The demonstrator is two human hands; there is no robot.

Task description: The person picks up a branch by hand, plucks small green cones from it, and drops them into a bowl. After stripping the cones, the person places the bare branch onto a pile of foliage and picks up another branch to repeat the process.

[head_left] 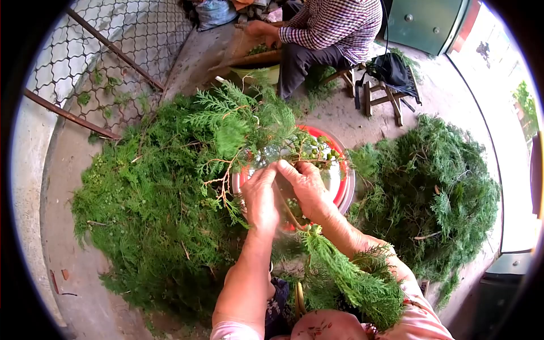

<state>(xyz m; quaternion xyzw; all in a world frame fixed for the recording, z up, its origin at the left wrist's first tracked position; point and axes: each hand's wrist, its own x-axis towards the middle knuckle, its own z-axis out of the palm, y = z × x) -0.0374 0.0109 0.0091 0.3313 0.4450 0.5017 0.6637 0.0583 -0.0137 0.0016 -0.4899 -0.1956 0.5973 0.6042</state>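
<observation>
My left hand (261, 199) and my right hand (309, 190) meet above a red-rimmed basin (344, 192). Both hands' fingers are closed around a leafy green branch (243, 127), whose sprays fan out beyond the fingertips. Small round green fruits (320, 152) show on twigs just past my right hand. A brown stem runs back between the hands to a leafy spray (345, 266) that lies over my right forearm. The basin's inside is mostly hidden by the hands and branch.
Large heaps of cut greenery lie at the left (153, 215) and right (436, 192). Ahead, a person in a checked shirt (340, 28) sits by a green tub (272, 73). A wooden stool (391, 96) holds a black bag (391, 69). Wire mesh (113, 51) stands at the upper left.
</observation>
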